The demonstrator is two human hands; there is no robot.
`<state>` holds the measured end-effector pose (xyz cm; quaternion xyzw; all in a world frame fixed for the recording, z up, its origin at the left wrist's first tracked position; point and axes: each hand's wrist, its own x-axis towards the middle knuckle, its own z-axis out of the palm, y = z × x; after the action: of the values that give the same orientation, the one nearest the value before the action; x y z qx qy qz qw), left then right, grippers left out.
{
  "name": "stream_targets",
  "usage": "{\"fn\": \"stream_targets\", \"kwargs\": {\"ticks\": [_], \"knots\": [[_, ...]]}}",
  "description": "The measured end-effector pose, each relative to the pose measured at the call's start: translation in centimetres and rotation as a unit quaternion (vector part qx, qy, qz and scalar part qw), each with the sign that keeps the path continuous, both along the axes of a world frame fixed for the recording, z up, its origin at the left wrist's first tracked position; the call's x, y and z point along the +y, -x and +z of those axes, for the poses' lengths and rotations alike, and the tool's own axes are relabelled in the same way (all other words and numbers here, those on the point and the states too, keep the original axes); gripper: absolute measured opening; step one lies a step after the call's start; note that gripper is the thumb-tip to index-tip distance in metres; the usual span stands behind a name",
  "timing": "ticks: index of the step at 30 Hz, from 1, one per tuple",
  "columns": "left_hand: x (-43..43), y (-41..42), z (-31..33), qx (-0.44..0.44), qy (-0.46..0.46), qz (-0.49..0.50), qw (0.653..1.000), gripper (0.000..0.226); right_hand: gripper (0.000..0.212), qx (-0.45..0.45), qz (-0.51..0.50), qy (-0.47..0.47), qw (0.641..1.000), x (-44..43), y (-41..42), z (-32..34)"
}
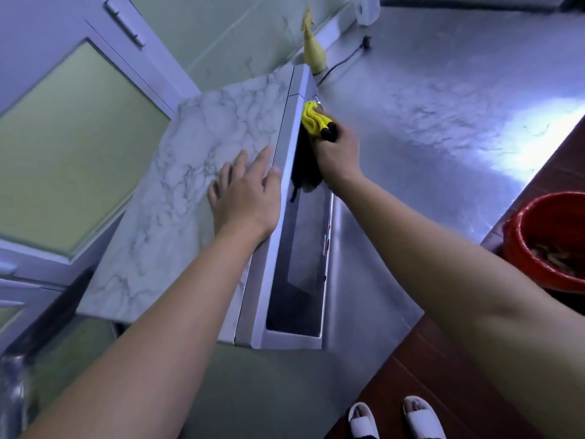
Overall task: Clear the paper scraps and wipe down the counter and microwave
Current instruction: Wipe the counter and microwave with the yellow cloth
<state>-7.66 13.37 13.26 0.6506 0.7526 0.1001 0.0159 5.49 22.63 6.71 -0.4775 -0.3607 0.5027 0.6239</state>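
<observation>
Nearest me, my left hand [245, 194] lies flat on top of the microwave [196, 160], fingers straight and spread; my right hand [337, 150] grips a yellow cloth [311, 117] against the microwave's front, which stands on the steel counter [443, 106].

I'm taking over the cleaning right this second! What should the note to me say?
Left hand lies flat on top of the microwave, fingers straight.
Right hand grips the yellow cloth and presses it on the microwave's front, near the far end.
Counter: no paper scraps show on it. A red bin stands on the floor at the right.
Done: the scraps look cleared.
Left: finish wiping the microwave's front. Whether the counter has already been wiped cannot be told.
</observation>
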Motion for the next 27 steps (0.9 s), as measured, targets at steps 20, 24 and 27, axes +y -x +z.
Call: {"fn": "stream_targets", "kwargs": {"ticks": [20, 24, 27], "knots": [[0.5, -0.5, -0.1, 0.017, 0.004, 0.014, 1.000, 0.048, 0.030, 0.021, 0.147, 0.105, 0.983, -20.2, 0.5, -1.0], [0.4, -0.6, 0.2, 0.017, 0.011, 0.014, 1.000, 0.048, 0.039, 0.032, 0.191, 0.108, 0.975, -23.1, 0.1, -1.3], [0.3, -0.7, 0.3, 0.019, 0.015, 0.014, 1.000, 0.048, 0.035, 0.059, 0.224, 0.105, 0.967, -25.1, -0.2, -1.5]]}}
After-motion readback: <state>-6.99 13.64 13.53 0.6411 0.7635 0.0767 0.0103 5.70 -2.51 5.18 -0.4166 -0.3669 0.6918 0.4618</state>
